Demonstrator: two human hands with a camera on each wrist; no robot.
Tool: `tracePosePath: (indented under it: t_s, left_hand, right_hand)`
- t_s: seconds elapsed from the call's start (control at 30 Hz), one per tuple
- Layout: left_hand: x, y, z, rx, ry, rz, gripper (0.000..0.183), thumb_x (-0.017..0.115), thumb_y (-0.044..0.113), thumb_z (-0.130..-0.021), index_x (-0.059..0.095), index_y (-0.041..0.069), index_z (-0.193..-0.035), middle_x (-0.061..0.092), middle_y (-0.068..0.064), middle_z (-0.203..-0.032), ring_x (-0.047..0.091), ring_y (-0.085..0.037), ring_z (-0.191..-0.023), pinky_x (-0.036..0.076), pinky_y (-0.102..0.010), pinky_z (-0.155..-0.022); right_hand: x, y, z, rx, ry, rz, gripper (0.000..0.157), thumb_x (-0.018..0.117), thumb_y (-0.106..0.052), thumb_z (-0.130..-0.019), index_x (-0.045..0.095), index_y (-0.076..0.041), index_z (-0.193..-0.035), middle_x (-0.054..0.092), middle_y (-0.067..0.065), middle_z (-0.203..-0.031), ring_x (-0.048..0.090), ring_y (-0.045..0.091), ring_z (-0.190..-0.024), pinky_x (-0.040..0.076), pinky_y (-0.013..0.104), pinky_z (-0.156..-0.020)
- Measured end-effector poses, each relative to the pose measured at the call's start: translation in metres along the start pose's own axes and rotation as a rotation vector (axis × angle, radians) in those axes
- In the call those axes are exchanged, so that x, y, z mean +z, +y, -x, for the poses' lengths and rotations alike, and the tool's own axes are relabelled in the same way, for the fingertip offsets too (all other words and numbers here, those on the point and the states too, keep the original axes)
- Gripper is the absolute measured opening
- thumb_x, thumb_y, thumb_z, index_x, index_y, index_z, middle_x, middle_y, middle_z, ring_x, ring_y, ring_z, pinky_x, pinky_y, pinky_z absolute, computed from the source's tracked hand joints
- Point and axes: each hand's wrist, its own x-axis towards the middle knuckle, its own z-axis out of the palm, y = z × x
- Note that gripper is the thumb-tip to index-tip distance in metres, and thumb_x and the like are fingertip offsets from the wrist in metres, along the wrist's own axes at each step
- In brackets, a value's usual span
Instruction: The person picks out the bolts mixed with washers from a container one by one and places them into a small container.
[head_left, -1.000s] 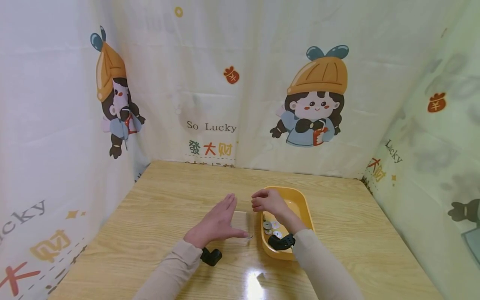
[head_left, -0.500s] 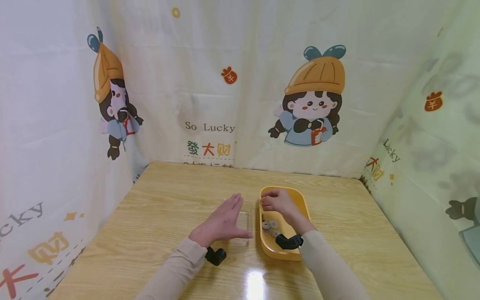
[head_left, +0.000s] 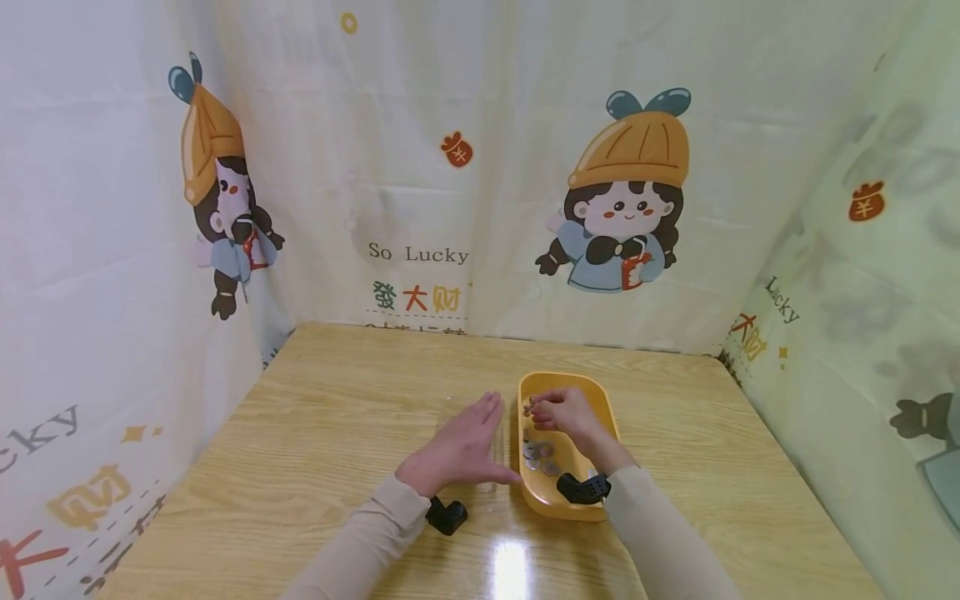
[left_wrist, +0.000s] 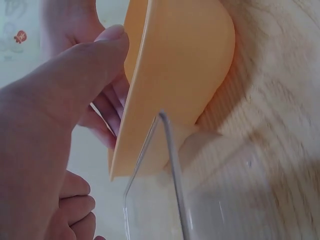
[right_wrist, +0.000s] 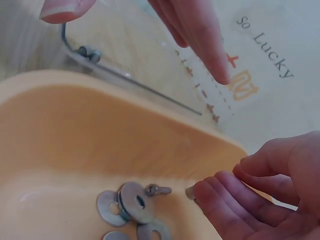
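The right hand (head_left: pixel 573 417) curls near washers (right_wrist: pixel 131 197) in the yellow tray (right_wrist: pixel 100 120); I can't tell if it grips the metal bit (right_wrist: pixel 190 193). A loose pinch could drop it. The left hand (head_left: pixel 461 450) spreads, empty.

1. The tray (head_left: pixel 564 509) is looking like smooth, softly shining plastic.
2. The washers (right_wrist: pixel 130 201) and bolt (right_wrist: pixel 159 190) are gleaming dully, like grey metal.
3. The box (left_wrist: pixel 225 195) is looking like clear, glossy plastic.
4. The desk (head_left: pixel 322 408) is showing wood grain and glossily reflecting light.
5. The curtain (head_left: pixel 495 83) and sleeves (head_left: pixel 360 533) are looking like matt cloth.
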Motion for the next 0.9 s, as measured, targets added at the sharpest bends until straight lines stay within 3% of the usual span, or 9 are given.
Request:
tracePosePath:
  t_s: [0.4, 0.9]
  left_hand:
    - [0.009, 0.016, -0.005, 0.081, -0.018, -0.086, 0.121, 0.039, 0.085, -0.061, 0.013, 0.000, -0.143, 0.006, -0.015, -0.150, 0.011, -0.028, -0.139, 0.019, -0.036, -0.112]
    - [0.016, 0.021, -0.009, 0.120, -0.020, -0.174, 0.112, 0.030, 0.083, -0.068, 0.018, 0.000, -0.142, 0.017, -0.019, -0.148, 0.015, -0.029, -0.138, 0.021, -0.036, -0.111]
  right_hand:
    - [0.001, 0.018, 0.000, 0.064, 0.024, 0.094, 0.026, 0.056, -0.006, -0.084, 0.061, 0.010, -0.104, 0.066, 0.023, -0.093, 0.065, 0.027, -0.079, 0.054, 0.037, -0.074]
    - [0.010, 0.021, -0.005, 0.126, 0.017, 0.073, 0.025, 0.054, -0.003, -0.085, 0.059, 0.013, -0.104, 0.064, 0.026, -0.094, 0.065, 0.030, -0.082, 0.053, 0.040, -0.077]
